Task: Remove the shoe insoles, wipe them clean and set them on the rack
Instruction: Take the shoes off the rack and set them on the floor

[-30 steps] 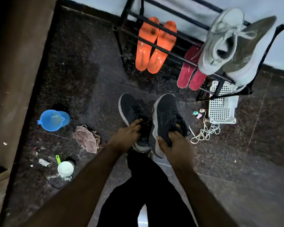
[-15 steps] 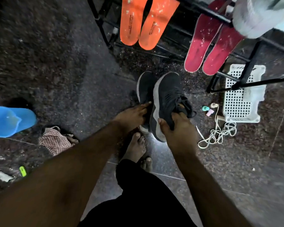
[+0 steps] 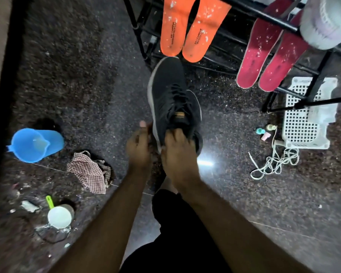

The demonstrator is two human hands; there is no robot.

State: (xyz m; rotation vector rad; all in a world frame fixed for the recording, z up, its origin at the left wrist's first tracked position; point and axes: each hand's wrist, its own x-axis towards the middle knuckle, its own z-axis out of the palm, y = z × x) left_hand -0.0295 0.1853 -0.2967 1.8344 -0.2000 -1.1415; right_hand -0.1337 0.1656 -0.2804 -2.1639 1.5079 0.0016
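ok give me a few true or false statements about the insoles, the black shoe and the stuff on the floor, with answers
1. Two orange insoles lean on the rack. True.
2. The right hand grips the black shoe at its heel end. True.
3. The checked cloth is draped over the rack. False: it lies crumpled on the floor beside the blue jug.
4. The pink insoles lie flat on the floor by the jug. False: they lean on the rack, to the right of the orange pair.
5. A white basket sits on the floor by the rack's foot. True.
6. The left hand holds the cloth. False: it is at the shoe's heel, apart from the cloth.
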